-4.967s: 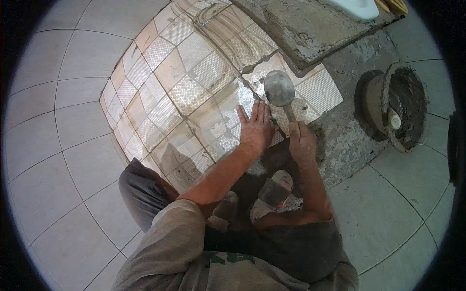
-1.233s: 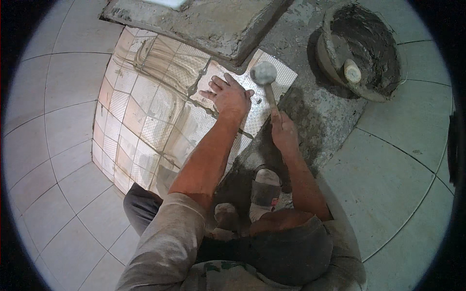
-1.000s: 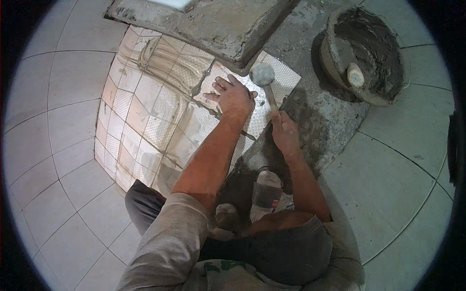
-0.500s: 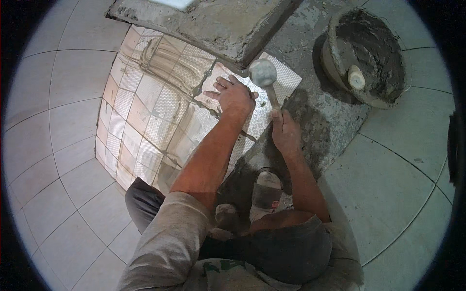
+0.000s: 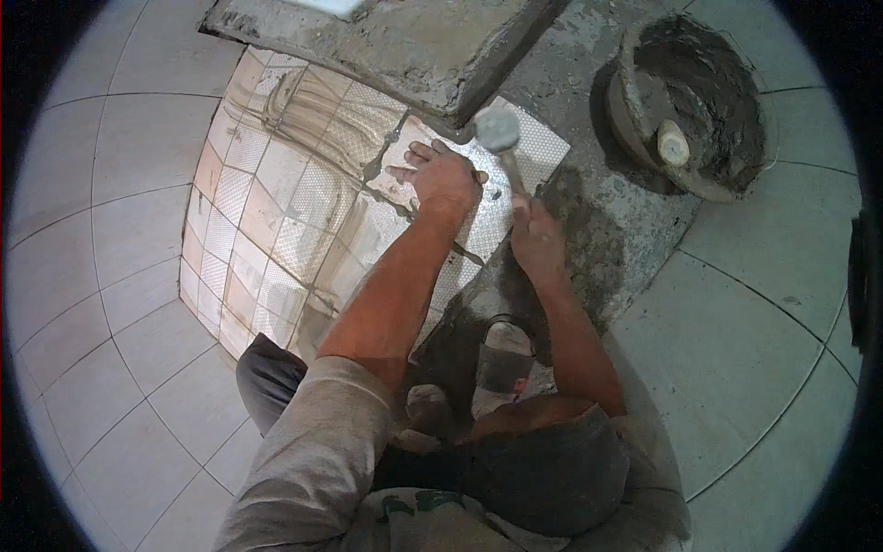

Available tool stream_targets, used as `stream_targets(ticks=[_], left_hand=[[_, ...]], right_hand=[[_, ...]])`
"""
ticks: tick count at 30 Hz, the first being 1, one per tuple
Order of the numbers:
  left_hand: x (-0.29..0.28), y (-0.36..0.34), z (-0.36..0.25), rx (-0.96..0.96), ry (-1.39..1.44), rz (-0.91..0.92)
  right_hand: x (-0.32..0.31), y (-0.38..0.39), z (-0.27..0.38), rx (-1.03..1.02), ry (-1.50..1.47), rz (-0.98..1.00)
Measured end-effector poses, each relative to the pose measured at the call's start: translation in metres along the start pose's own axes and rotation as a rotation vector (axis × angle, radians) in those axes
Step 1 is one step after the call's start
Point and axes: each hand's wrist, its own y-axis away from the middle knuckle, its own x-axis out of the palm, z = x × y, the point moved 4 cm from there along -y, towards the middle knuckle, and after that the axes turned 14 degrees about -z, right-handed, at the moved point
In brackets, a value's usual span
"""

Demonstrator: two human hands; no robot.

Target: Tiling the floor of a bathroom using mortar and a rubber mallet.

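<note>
The left hand (image 5: 446, 179) lies flat with fingers spread on a small textured tile (image 5: 515, 175) at the 12 o'clock end of the tiled patch, while the right hand (image 5: 536, 241) is clamped around the handle of a mallet (image 5: 498, 130), its head poised just above the tile. The tile is probably stiff, brittle and thin: hold it flat-palmed, near centre. The mallet is head-heavy; grip it low on the handle.

1 head view; looks steeply down, close over tiled floor (image 5: 276, 212)
</note>
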Motion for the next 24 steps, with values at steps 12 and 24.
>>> stream_targets(ticks=[12,24], left_hand=[[-0.001,-0.002,0.002,0.022,0.009,0.016],[0.005,-0.003,0.005,0.023,-0.006,0.028]], right_hand=[[-0.001,-0.004,0.008,0.009,0.074,0.059],[0.0,-0.002,0.01,-0.007,0.084,0.028]])
